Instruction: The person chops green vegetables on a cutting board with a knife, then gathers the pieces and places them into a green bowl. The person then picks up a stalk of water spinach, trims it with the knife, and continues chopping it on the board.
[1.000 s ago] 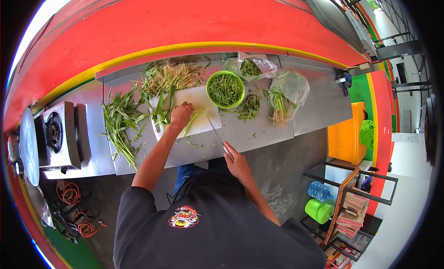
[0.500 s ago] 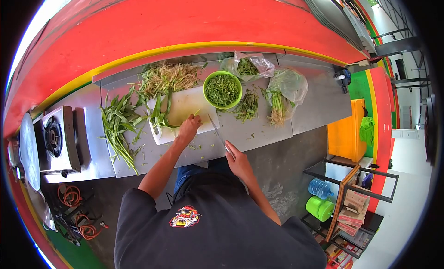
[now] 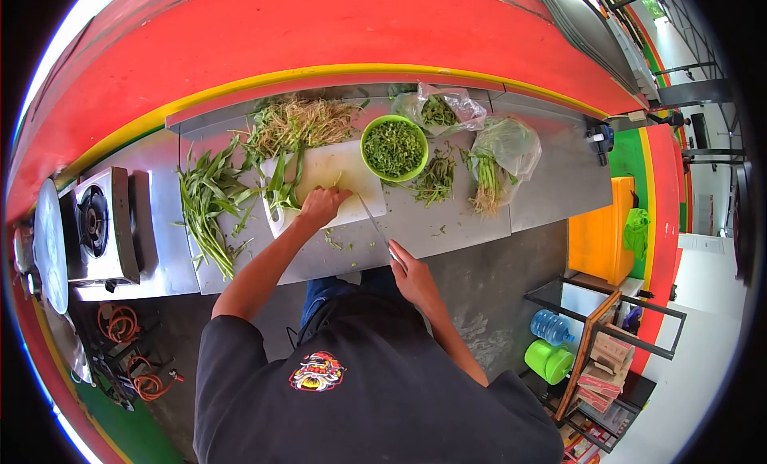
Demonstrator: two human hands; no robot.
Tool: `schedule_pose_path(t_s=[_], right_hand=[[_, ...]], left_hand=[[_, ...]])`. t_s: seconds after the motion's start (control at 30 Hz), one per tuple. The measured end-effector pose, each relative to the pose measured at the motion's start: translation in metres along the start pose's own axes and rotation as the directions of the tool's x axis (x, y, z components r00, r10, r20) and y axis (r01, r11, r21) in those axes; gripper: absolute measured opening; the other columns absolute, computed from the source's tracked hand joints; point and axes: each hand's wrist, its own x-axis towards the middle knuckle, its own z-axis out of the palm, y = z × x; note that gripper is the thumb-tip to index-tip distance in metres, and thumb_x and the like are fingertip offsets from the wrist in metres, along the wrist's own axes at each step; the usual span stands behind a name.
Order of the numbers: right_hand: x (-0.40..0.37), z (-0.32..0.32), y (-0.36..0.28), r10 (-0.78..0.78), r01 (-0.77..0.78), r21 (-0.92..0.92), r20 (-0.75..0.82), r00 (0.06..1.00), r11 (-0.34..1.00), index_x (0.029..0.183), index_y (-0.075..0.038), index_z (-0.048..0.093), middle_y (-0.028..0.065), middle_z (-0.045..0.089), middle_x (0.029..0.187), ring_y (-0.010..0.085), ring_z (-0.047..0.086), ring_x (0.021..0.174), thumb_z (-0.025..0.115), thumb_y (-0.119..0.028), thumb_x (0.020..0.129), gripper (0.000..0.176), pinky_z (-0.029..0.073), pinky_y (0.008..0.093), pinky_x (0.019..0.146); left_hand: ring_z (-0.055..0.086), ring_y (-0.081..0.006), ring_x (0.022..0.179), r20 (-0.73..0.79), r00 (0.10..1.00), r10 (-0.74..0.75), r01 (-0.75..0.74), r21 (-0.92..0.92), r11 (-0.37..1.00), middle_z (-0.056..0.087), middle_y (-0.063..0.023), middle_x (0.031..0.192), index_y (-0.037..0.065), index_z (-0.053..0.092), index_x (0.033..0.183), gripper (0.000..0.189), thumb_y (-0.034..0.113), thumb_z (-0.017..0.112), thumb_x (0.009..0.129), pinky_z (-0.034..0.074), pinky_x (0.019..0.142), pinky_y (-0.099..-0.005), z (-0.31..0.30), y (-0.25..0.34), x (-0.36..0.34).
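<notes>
My right hand (image 3: 411, 279) is closed round the handle of a kitchen knife (image 3: 371, 215), its blade angled up and left over the right edge of the white cutting board (image 3: 323, 167). My left hand (image 3: 323, 207) is on the board with fingers bent together; a thin green stem (image 3: 337, 179) shows at the fingers, most of it hidden. Leafy greens (image 3: 281, 188) lie on the board's left part, beside that hand. Behind the knife stands a lime-green bowl (image 3: 364, 154) filled with chopped greens (image 3: 393, 147).
Long-stemmed greens (image 3: 209, 200) lie left of the board, and a rooty pile (image 3: 300, 128) behind it. Right of the bowl are loose leaves (image 3: 436, 180) and plastic bags (image 3: 515, 148) of greens. A gas stove (image 3: 104, 224) stands at the far left of the steel counter (image 3: 463, 244).
The view has shifted slightly. My left hand has turned a little and moved slightly left on the board, away from the bowl. The knife stays in my right hand, near the board's right edge.
</notes>
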Motion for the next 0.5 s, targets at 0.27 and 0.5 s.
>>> schedule_pose_path(t_s=[0.27, 0.5], right_hand=[[0.002, 0.002, -0.008, -0.018, 0.018, -0.017, -0.015, 1.0, 1.0, 0.142, -0.013, 0.051, 0.0152, 0.065, 0.127, 0.0371, 0.059, 0.118, 0.055, -0.015, 0.097, 0.045, 0.05, 0.0409, 0.099], [0.002, 0.008, -0.009, 0.016, -0.016, -0.015, -0.012, 1.0, 1.0, 0.142, -0.013, 0.052, 0.0182, 0.065, 0.126, 0.038, 0.059, 0.118, 0.055, -0.014, 0.097, 0.045, 0.049, 0.0386, 0.098]], left_hand=[[0.068, -0.0339, 0.067, 0.001, 1.0, 0.017, -0.017, 0.043, 0.999, 0.067, -0.0148, 0.084, 0.02, 0.068, 0.121, 0.038, 0.009, 0.055, 0.087, 0.056, 0.065, -0.043, 0.008, 0.002, -0.004], [0.069, -0.0322, 0.069, 0.0, 1.0, -0.002, 0.002, 0.068, 0.998, 0.062, -0.0136, 0.105, 0.018, 0.065, 0.12, 0.037, 0.008, 0.057, 0.086, 0.057, 0.067, -0.0416, 0.002, 0.012, -0.001]])
